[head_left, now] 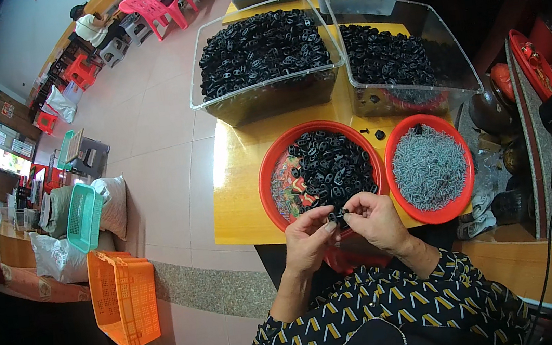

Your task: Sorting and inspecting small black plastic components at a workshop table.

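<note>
My left hand (pixel 311 238) and my right hand (pixel 376 222) meet over the near edge of a red bowl (pixel 267 197). Between their fingertips is a small black plastic piece (pixel 338 217), gripped from both sides and partly covered by the fingers. Many similar oval black pieces with holes (pixel 334 165) fill most of that bowl, and its patterned bottom shows at the left with a few small metal screws (pixel 282 187). Right of it, a second red bowl (pixel 467 149) is heaped with grey metal screws (pixel 429 167), one black piece lying on top.
Two clear plastic bins (pixel 268 104) (pixel 411 90) of black pieces stand on the yellow table (pixel 239 211), with more bins behind. Two loose black bits (pixel 379 135) lie near the bowls. An orange crate (pixel 124 298) is on the floor at left. Far back, a person (pixel 91 28) sits.
</note>
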A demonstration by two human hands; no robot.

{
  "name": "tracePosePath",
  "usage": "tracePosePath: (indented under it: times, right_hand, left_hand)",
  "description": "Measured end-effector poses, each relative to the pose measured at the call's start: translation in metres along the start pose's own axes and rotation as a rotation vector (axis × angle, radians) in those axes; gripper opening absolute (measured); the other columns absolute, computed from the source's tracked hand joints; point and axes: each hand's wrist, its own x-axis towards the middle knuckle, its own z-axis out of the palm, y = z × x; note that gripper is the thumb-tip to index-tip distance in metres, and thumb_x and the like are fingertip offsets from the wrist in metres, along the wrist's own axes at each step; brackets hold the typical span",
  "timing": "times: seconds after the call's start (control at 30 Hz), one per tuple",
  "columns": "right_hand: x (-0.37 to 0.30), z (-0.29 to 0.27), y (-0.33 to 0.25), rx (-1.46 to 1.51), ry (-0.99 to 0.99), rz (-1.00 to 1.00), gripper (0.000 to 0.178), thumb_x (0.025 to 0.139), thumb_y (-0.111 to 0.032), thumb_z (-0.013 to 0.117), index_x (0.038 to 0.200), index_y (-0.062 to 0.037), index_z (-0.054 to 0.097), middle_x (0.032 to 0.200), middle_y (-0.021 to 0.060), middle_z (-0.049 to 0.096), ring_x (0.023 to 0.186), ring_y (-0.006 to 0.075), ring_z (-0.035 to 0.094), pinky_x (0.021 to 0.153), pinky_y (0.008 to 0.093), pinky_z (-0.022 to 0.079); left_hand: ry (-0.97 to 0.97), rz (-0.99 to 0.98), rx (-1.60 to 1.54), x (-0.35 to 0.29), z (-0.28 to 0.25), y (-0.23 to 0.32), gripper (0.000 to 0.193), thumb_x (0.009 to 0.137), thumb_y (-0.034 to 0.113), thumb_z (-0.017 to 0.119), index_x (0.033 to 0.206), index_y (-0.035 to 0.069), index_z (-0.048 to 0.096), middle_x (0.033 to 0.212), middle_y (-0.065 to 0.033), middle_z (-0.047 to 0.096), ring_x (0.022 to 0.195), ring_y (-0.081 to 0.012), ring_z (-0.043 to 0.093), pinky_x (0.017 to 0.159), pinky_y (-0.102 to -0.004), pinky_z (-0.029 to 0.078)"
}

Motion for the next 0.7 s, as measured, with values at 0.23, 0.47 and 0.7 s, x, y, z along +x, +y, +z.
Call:
tracePosePath:
  times: [0.23, 0.47, 0.7]
  right_hand:
    - [-0.0015, -0.0023, -0.0043, -0.048, -0.01, -0.016, 0.002, 0.077, -0.001, 0.058, 0.078, -0.0006, 0.056, 0.064, -0.0047, 0.052, 0.056, 0.0, 0.047, 0.048, 0.0155, 0.039]
    - [-0.0014, -0.0029, -0.0006, -0.064, -0.035, 0.001, 0.003, 0.077, -0.001, 0.059, 0.079, -0.0002, 0.056, 0.065, -0.0041, 0.052, 0.057, 0.0002, 0.048, 0.048, 0.0158, 0.039]
    - [-0.0009, -0.0073, 0.0002, 0.052, -0.073, 0.103, 0.004, 0.078, -0.002, 0.059, 0.08, 0.0002, 0.056, 0.065, -0.0024, 0.054, 0.056, 0.0016, 0.049, 0.047, 0.0163, 0.039]
  left_hand:
    - [0.041, 0.012, 0.064, -0.0016, 0.0052, -0.0007, 0.028, 0.079, -0.002, 0.058, 0.107, -0.003, 0.054, 0.078, -0.0058, 0.059, 0.064, -0.0114, 0.057, 0.056, -0.0215, 0.047]
    - [0.058, 0.039, 0.163, -0.0033, 0.0093, -0.0008, 0.03, 0.076, -0.004, 0.059, 0.106, -0.002, 0.056, 0.084, -0.0067, 0.062, 0.071, -0.0109, 0.058, 0.062, -0.0218, 0.048]
    - [0.041, 0.025, 0.226, -0.0035, 0.0104, 0.0005, 0.03, 0.077, -0.004, 0.059, 0.106, -0.002, 0.056, 0.088, -0.0076, 0.062, 0.074, -0.0105, 0.058, 0.063, -0.0208, 0.047]
